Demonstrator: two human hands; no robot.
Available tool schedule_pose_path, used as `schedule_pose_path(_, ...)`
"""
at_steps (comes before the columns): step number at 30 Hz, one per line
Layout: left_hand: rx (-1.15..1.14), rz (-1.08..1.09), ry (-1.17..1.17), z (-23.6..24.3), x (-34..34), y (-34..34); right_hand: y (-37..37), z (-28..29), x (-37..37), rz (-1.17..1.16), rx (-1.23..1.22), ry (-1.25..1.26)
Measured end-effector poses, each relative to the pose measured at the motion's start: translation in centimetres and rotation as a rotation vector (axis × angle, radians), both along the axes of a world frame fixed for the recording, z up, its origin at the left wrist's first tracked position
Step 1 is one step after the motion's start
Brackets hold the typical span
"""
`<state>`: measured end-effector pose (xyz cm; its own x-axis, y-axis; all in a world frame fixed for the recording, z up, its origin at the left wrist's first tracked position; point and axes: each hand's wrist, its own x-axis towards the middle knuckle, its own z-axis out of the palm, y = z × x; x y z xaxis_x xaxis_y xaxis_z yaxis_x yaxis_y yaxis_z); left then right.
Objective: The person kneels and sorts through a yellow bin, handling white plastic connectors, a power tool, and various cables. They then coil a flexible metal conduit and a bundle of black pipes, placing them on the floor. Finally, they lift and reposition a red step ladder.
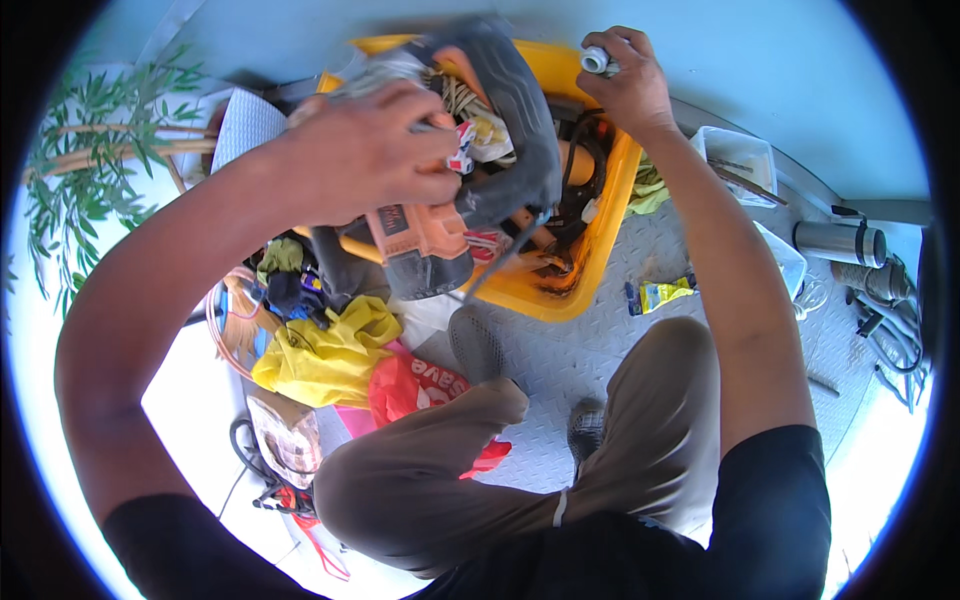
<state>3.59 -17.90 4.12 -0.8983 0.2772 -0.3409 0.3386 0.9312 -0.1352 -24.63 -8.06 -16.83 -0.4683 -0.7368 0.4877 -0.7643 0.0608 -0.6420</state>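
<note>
The left hand (365,150) is reaching forward with the elbow bent, and its fingers are wrapping tight around the top of one big power tool (450,215). The tool is orange and dark grey, and it is hanging just under the hand, over the near edge of one yellow bin (590,270). It is looking a bit blurry.

The right hand (625,85) is stretching out far ahead with a long, nearly straight arm. It is pinching one small white and grey cap-like part (596,60) between its fingertips, up above the far side of the bin.

Between the two hands, black cables (580,180) are lying tangled inside the bin. I cannot count them.

Below the left hand, one yellow cloth (325,355) and one red plastic bag (415,385) are lying on the floor. Below the right arm, one small yellow packet (665,293) is lying on the grey metal floor (560,355). Out past the right arm, one clear plastic tub (745,155) and one silver metal cylinder (840,243) are sitting. Far off on the left hand's side, one green leafy plant (95,160) is standing.

The person's two knees are bending near the bottom.
</note>
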Motion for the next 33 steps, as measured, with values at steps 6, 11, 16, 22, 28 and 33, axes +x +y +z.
schedule_pose_path(6, 0.006, -0.327, -0.187, -7.6, -6.3, -1.4, 0.2, 0.0, -0.3, -0.022, -0.095, -0.066)
schedule_pose_path(11, 0.046, -0.412, -0.253, -12.6, -9.2, -1.7, 0.0, -0.3, -0.5, -0.075, -0.180, -0.084)
schedule_pose_path(16, 0.075, -0.476, -0.119, -15.5, -11.1, -4.2, -0.3, 0.2, -0.1, -0.098, -0.117, -0.107)
schedule_pose_path(22, 0.061, 0.164, 0.356, -18.1, -3.6, -3.3, -0.4, 0.6, -0.2, -0.095, 0.020, 0.008)
schedule_pose_path(28, 0.558, 0.853, 0.561, -13.5, 14.5, 1.6, -0.7, -0.5, -1.0, 0.015, -0.009, 0.177)
schedule_pose_path(33, 0.505, 1.839, 0.776, -19.9, 26.9, 6.3, -1.0, -0.7, -0.9, 0.003, 0.053, 0.194)
